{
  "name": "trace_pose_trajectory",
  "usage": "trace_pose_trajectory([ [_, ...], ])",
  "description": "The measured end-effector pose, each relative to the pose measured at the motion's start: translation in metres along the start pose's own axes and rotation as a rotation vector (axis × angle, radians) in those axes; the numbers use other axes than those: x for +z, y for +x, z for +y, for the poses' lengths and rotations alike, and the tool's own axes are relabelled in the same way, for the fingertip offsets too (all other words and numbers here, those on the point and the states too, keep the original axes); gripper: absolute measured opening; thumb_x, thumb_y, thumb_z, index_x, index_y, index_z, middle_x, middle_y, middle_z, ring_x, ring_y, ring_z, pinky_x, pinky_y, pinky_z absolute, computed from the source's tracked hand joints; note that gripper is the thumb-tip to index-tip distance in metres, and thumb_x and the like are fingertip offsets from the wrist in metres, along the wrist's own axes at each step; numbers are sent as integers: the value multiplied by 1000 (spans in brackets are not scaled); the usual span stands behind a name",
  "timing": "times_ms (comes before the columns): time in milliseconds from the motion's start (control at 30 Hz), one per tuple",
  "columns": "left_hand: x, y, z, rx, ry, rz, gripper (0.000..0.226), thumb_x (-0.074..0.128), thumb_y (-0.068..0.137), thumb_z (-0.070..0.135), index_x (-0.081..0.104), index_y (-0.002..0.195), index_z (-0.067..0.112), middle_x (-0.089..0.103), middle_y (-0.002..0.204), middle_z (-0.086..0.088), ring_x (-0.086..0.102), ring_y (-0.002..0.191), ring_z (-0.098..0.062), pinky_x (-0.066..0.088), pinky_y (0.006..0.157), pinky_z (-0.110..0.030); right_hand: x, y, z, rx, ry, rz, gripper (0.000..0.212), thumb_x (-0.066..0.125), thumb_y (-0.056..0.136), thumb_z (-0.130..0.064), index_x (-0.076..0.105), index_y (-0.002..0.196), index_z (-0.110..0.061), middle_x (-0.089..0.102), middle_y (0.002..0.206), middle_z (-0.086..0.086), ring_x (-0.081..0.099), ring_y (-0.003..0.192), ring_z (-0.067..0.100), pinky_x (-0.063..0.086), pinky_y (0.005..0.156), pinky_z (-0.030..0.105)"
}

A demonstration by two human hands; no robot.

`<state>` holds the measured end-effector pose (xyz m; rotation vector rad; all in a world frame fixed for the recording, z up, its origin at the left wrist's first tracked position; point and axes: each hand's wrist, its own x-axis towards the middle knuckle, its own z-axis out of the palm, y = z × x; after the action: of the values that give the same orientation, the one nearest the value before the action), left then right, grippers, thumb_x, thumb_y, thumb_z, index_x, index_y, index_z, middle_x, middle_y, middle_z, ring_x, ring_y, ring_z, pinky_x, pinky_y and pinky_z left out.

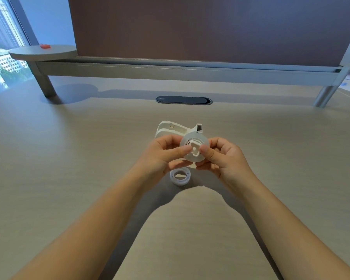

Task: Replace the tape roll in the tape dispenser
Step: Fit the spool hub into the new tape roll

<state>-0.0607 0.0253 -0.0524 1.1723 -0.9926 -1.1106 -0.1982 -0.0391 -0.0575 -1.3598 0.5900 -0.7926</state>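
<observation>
Both hands, left hand (166,151) and right hand (220,155), are grasping the new tape roll (194,147) above the counter (69,158), seating its core hub. The tape dispenser (176,129) is lying at 12 o'clock, the empty core (180,176) at 6 o'clock. Next move, as judged: dropping the roll into the dispenser cradle.

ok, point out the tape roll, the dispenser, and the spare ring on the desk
tape roll (198,139): head view, upper rim.
dispenser (175,128): head view, top of body.
spare ring (180,179): head view, near rim.
</observation>
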Motion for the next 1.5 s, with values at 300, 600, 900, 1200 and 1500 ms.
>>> trace_pose_trajectory([
  [300,-4,2,-1,4,48,37,10,64,63,10,55,67,9,65,64,1,67,61,-11,58,58,-22,0,0,0,-53,-132,-50,8,57,79,-10,59,72,-14,63,68,2,63,53,3,52,50,13],
  [600,0,2,1,92,225,127,10,62,72,4,54,68,7,61,73,-11,63,66,-19,57,58,-22,6,1,1,-178,-206,13,18,56,79,-2,57,68,-15,59,64,3,60,48,0,51,48,11],
  [900,7,-3,-1,247,386,271,9,64,72,8,56,70,5,65,86,-30,64,81,-40,58,70,-40,10,1,5,-267,-271,95,21,56,81,-3,56,67,-19,58,65,0,57,51,-1,48,48,9],
  [1200,-1,-2,0,158,261,181,7,60,75,3,57,73,10,62,74,-6,64,64,-10,56,60,-18,13,4,4,-228,-300,63,12,58,81,-11,59,73,-19,61,70,0,59,58,4,50,52,11],
  [1500,-35,25,37,240,469,225,12,56,78,3,58,83,14,58,76,4,55,73,-9,47,74,-21,12,31,-2,-264,-614,241,31,52,86,-20,52,117,-18,44,111,-4,44,104,13,41,77,13],
])
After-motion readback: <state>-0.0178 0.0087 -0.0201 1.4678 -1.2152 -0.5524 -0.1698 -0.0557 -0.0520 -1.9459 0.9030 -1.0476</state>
